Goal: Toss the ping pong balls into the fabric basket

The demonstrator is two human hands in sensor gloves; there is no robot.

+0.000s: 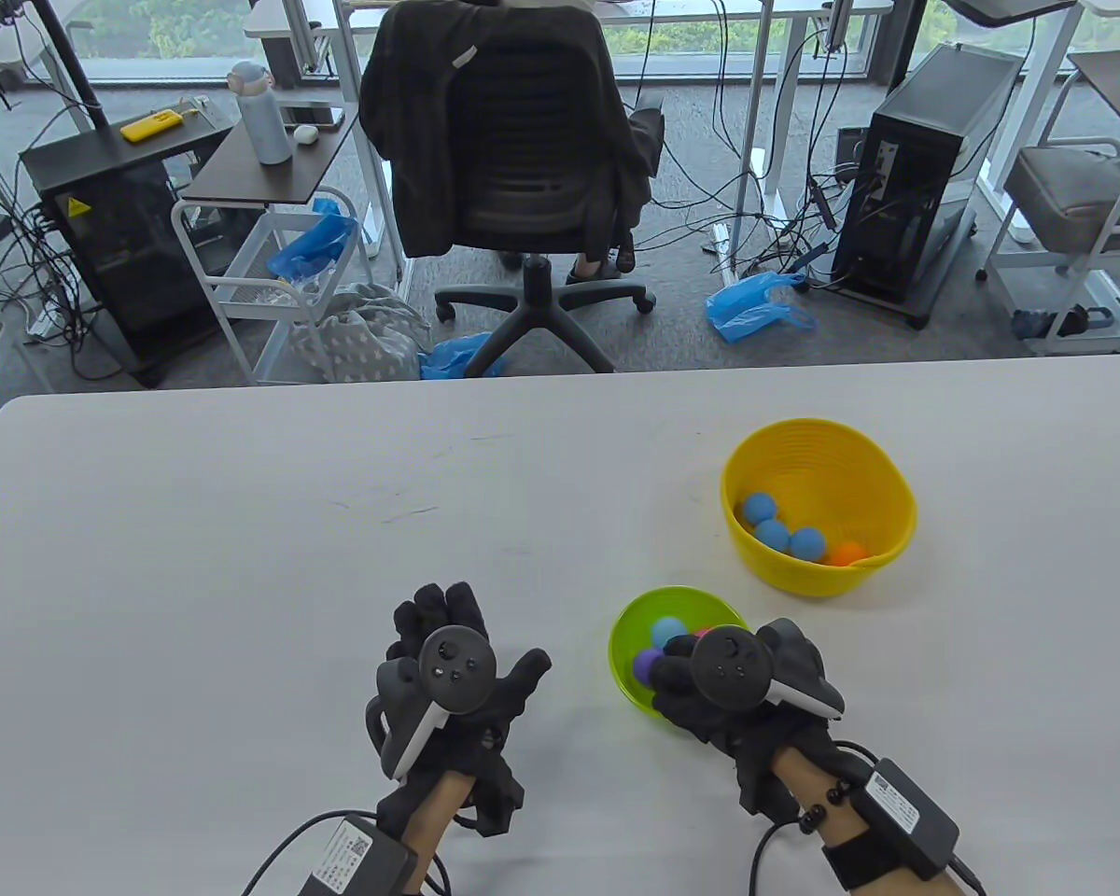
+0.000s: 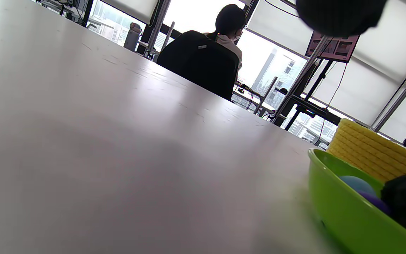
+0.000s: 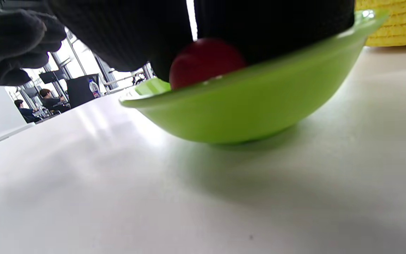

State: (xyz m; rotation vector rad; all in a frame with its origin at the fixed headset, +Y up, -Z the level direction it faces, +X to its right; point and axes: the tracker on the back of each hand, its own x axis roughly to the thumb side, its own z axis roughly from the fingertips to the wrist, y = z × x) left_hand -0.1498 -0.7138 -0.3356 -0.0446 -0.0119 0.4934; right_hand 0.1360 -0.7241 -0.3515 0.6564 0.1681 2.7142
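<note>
The yellow fabric basket (image 1: 807,434) stands on the table at the right, with three blue balls (image 1: 773,534) and an orange ball (image 1: 846,553) in it. Nearer me is a green bowl (image 1: 627,623) holding a blue ball (image 1: 668,631) and a purple ball (image 1: 646,665). My right hand (image 1: 686,667) reaches into the bowl from the right. In the right wrist view its fingers (image 3: 266,31) close around a red ball (image 3: 203,61) just above the bowl's rim (image 3: 252,109). My left hand (image 1: 448,616) rests flat on the table left of the bowl, fingers spread and empty.
The white table (image 1: 243,560) stretches to the left and far side of both hands. Behind its far edge stand an office chair (image 1: 513,159), a small cart (image 1: 271,271) and a computer tower (image 1: 924,159). The basket (image 2: 368,148) shows behind the bowl (image 2: 347,211) in the left wrist view.
</note>
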